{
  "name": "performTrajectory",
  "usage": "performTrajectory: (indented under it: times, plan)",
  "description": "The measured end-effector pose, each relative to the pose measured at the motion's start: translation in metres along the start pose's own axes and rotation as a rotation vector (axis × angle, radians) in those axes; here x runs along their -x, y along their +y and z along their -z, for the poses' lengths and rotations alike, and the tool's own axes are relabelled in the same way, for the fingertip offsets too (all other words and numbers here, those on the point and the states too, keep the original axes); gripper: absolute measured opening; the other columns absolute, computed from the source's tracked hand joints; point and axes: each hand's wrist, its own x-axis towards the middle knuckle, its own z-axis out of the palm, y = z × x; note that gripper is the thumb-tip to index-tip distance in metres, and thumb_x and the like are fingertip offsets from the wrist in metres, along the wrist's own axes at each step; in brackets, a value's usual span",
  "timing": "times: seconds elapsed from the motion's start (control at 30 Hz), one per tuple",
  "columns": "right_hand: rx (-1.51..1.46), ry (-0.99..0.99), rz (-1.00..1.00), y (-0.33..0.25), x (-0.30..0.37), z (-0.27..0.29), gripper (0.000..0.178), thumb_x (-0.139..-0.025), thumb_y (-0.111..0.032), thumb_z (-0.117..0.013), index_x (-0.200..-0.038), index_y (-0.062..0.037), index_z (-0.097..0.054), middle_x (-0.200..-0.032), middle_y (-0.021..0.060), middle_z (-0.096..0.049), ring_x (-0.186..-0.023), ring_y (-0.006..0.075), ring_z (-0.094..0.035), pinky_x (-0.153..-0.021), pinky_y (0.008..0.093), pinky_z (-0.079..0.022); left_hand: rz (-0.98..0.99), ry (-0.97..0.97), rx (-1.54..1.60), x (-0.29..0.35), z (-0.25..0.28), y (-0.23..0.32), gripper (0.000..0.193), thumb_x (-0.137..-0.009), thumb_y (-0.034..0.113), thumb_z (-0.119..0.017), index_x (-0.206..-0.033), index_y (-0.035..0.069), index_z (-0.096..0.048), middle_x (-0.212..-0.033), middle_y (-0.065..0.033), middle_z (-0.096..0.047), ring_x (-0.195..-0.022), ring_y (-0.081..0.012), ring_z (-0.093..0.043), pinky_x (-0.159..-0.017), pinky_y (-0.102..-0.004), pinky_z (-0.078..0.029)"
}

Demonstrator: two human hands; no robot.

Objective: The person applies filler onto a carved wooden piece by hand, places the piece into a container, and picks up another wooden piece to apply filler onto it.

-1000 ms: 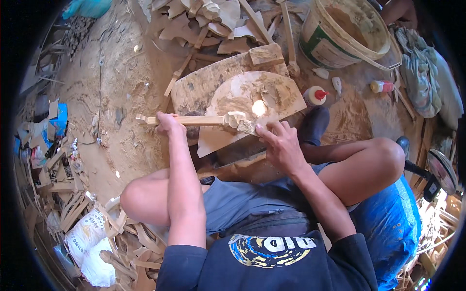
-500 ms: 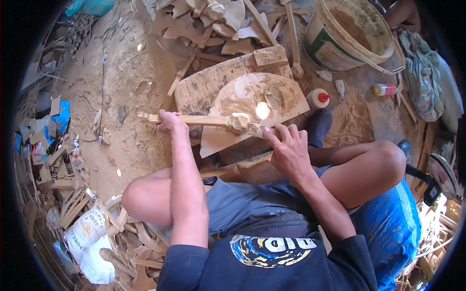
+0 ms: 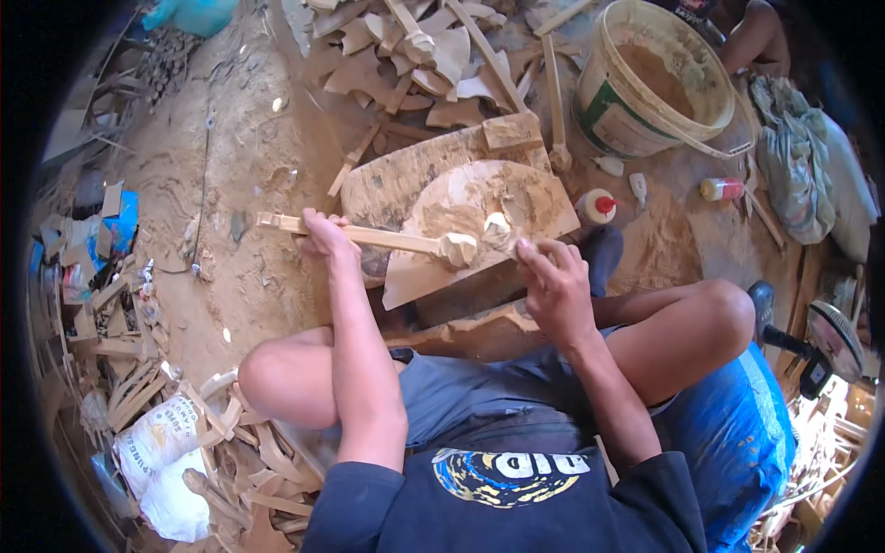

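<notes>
My left hand [image 3: 326, 234] is closed round the shaft of a carved wooden stick [image 3: 395, 241], a pale spindle with a knobbed, faceted end [image 3: 458, 249] pointing right. My right hand [image 3: 560, 281] pinches a small, crumpled tan piece [image 3: 501, 241] between thumb and fingers; it looks like worn sandpaper, but blur leaves this unsure. That piece is just right of the knob, with a slight gap between them. Below both lies a pale, rounded wooden board [image 3: 442, 198], dusted with powder, on a thick, rough wooden block [image 3: 378, 184].
A white bucket [image 3: 608, 115] of brown powder stands at the far right, near a glue bottle [image 3: 597, 207] with a red cap. Cut wood pieces [image 3: 369, 78] are heaped at the back. A small fan [image 3: 834, 336] stands right of my knee, and white sacks [image 3: 161, 442] lie at left.
My right hand has drawn the tan piece off the knob, leaving the carved end exposed. The stick has tilted slightly, its knob lower, and stays in my left hand. The whole view has shifted a little.
</notes>
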Motion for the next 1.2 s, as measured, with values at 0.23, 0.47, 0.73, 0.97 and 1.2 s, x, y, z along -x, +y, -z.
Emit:
performTrajectory:
  times: [0.23, 0.47, 0.73, 0.97, 1.2]
  plan:
    - [-0.23, 0.169, -0.129, 0.004, -0.005, 0.0, 0.033, -0.091, -0.007, -0.079, -0.123, -0.0087, -0.078, -0.11, 0.0142, -0.072, -0.099, 0.0348, -0.067, -0.086, 0.0448, -0.053, -0.18, -1.06, 0.552, 0.055, 0.009, 0.074, 0.029, -0.111, 0.042, -0.054, -0.107, 0.013, -0.053, -0.074, 0.0035, -0.046, -0.062, -0.0118, -0.048, -0.062, -0.031, -0.049]
    - [-0.266, 0.163, -0.12, 0.002, -0.005, -0.007, 0.034, -0.09, -0.005, -0.08, -0.124, -0.0092, -0.079, -0.11, 0.0146, -0.072, -0.098, 0.0347, -0.067, -0.086, 0.0444, -0.053, 0.261, -0.369, 0.198, 0.032, 0.015, 0.043, 0.054, -0.109, 0.069, -0.047, -0.099, 0.016, -0.046, -0.08, 0.0024, -0.046, -0.055, -0.0087, -0.042, -0.05, -0.0278, -0.044]
    - [-0.166, -0.004, -0.067, -0.007, -0.001, -0.008, 0.034, -0.088, -0.002, -0.081, -0.121, -0.0075, -0.08, -0.113, 0.0139, -0.071, -0.104, 0.033, -0.068, -0.091, 0.0433, -0.055, 0.236, -0.275, 0.13, -0.012, 0.014, 0.035, 0.043, -0.103, 0.049, -0.066, -0.096, 0.015, -0.04, -0.083, 0.0005, -0.043, -0.053, -0.0096, -0.038, -0.046, -0.0272, -0.036]
    - [-0.17, -0.078, 0.026, -0.001, 0.009, -0.03, 0.041, -0.087, -0.004, -0.082, -0.127, -0.0134, -0.078, -0.115, 0.0122, -0.07, -0.103, 0.0336, -0.067, -0.091, 0.0449, -0.054, 0.206, -0.137, 0.225, -0.015, 0.015, 0.024, 0.044, -0.103, 0.04, -0.063, -0.082, 0.017, -0.032, -0.066, 0.0032, -0.033, -0.048, -0.0121, -0.032, -0.045, -0.0308, -0.032]
    - [-0.123, -0.167, 0.191, -0.006, 0.01, -0.063, 0.047, -0.09, -0.007, -0.08, -0.136, -0.016, -0.072, -0.123, 0.0132, -0.067, -0.108, 0.0334, -0.064, -0.088, 0.0465, -0.051, 0.197, -0.14, 0.212, -0.016, 0.015, 0.016, 0.041, -0.103, 0.041, -0.059, -0.081, 0.018, -0.034, -0.064, 0.0035, -0.032, -0.049, -0.0126, -0.033, -0.047, -0.031, -0.033]
